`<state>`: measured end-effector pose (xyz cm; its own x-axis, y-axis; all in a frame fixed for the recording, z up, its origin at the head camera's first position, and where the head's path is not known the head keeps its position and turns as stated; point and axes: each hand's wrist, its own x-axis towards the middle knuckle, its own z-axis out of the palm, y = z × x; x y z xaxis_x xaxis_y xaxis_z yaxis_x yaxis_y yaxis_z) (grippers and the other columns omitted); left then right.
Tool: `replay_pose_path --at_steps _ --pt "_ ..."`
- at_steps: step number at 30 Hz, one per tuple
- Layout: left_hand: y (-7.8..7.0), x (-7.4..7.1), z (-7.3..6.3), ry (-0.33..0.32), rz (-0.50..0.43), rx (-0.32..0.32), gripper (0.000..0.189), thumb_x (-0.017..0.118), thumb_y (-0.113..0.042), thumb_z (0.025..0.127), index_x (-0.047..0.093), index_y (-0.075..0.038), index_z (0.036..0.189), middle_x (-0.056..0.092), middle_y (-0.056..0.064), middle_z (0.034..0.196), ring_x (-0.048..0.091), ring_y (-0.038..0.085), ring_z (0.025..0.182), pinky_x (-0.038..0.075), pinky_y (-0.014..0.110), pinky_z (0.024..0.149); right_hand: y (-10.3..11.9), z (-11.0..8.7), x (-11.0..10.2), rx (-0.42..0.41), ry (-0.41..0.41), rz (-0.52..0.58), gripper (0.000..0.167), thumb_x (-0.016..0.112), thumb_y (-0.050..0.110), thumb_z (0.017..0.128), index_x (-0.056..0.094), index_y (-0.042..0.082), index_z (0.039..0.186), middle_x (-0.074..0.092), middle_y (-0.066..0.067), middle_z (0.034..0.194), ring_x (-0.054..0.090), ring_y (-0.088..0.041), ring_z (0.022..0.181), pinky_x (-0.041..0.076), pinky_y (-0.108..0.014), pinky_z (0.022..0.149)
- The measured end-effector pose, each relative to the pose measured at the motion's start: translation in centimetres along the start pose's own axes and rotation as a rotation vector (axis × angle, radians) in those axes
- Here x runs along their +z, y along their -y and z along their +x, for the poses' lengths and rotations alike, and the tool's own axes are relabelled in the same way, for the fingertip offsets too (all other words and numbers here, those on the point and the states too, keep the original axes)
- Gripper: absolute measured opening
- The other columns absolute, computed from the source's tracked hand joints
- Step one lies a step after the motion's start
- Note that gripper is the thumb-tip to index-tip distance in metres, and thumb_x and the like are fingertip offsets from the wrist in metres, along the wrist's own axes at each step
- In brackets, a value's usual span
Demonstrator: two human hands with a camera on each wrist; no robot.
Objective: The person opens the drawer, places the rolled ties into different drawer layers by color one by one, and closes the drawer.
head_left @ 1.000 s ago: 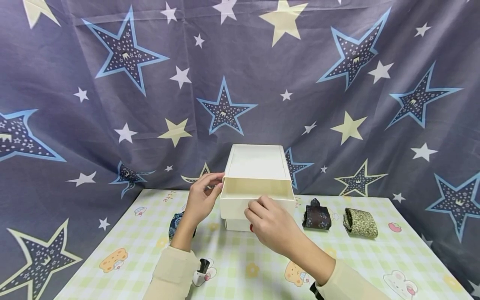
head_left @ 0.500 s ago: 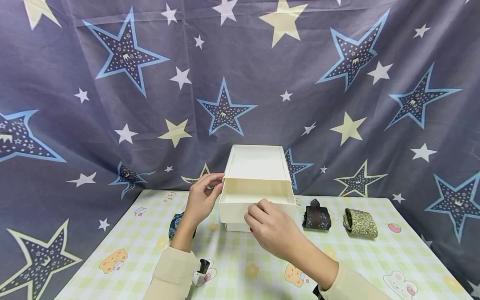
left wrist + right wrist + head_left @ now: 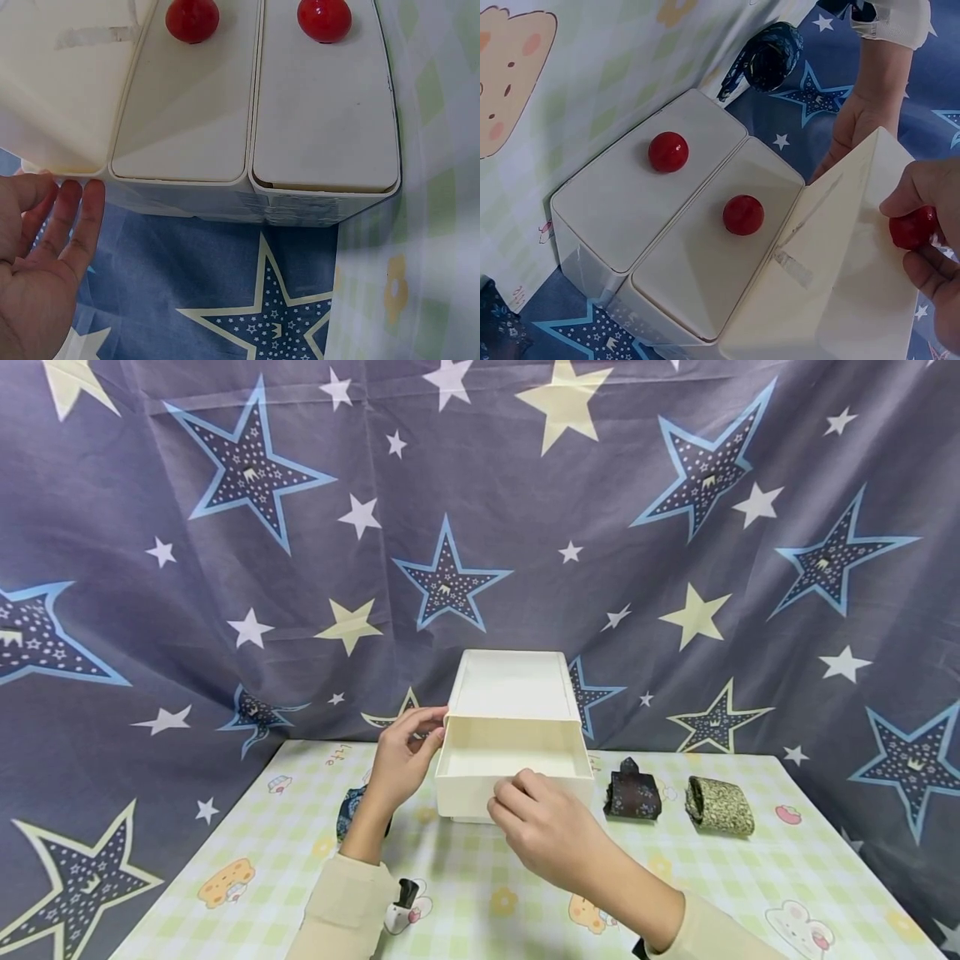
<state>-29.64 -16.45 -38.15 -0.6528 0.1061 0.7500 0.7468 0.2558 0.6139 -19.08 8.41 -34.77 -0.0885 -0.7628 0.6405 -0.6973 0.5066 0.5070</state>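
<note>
A white cabinet of stacked drawers point(image 3: 513, 685) stands in the middle of the table's far side. Its top drawer point(image 3: 465, 795) is pulled out toward me, showing the cream inside. My right hand point(image 3: 547, 831) pinches that drawer's round red knob point(image 3: 911, 228) between thumb and fingers. At the cabinet's left side is my left hand point(image 3: 405, 758), its fingertips touching the edge by the top drawer. In the left wrist view those fingers point(image 3: 81, 225) are nearly straight. Below, two more drawers, each with a red knob point(image 3: 668, 152), sit closed.
A rolled dark floral cloth with a pointed end point(image 3: 633, 792) and a rolled olive speckled cloth point(image 3: 720, 806) lie to the right. Partly behind my left wrist is a blue patterned roll point(image 3: 349, 812). A star-printed curtain point(image 3: 517, 468) hangs behind the checked tablecloth point(image 3: 450, 893).
My right hand has drawn the top drawer farther out toward me, so more of its inside shows. My left hand stays at the cabinet's side.
</note>
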Motion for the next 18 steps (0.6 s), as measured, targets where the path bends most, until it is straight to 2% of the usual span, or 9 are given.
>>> replay_pose_path --at_steps 7,11,18 --pt "-0.08 0.12 0.01 0.004 0.002 -0.006 0.029 0.068 -0.004 0.097 0.071 -0.007 0.126 0.067 0.008 0.122 0.069 0.023 0.102 0.063 0.034 0.081 0.33 -0.1 -0.44 -0.024 -0.042 -0.014 0.045 0.032 0.005 0.108 0.074 0.006 0.093 0.066 -0.004 0.096 0.056 -0.019 0.081 0.052 -0.025 0.074" --pt "-0.29 0.25 0.05 -0.002 0.002 -0.014 0.029 0.068 -0.001 0.097 0.071 -0.005 0.126 0.066 0.01 0.122 0.069 0.024 0.101 0.063 0.029 0.081 0.56 -0.18 -0.66 -0.03 -0.038 -0.017 0.044 0.033 0.004 0.109 0.073 0.006 0.09 0.065 -0.004 0.093 0.054 -0.019 0.079 0.051 -0.024 0.072" --pt "0.27 0.1 -0.07 -0.004 -0.011 -0.013 0.029 0.069 -0.002 0.097 0.071 -0.007 0.126 0.066 0.008 0.121 0.069 0.023 0.1 0.063 0.036 0.081 0.85 -0.17 -0.84 -0.043 -0.054 -0.027 0.039 0.038 0.003 0.107 0.072 0.007 0.089 0.064 -0.003 0.091 0.053 -0.019 0.077 0.05 -0.025 0.07"
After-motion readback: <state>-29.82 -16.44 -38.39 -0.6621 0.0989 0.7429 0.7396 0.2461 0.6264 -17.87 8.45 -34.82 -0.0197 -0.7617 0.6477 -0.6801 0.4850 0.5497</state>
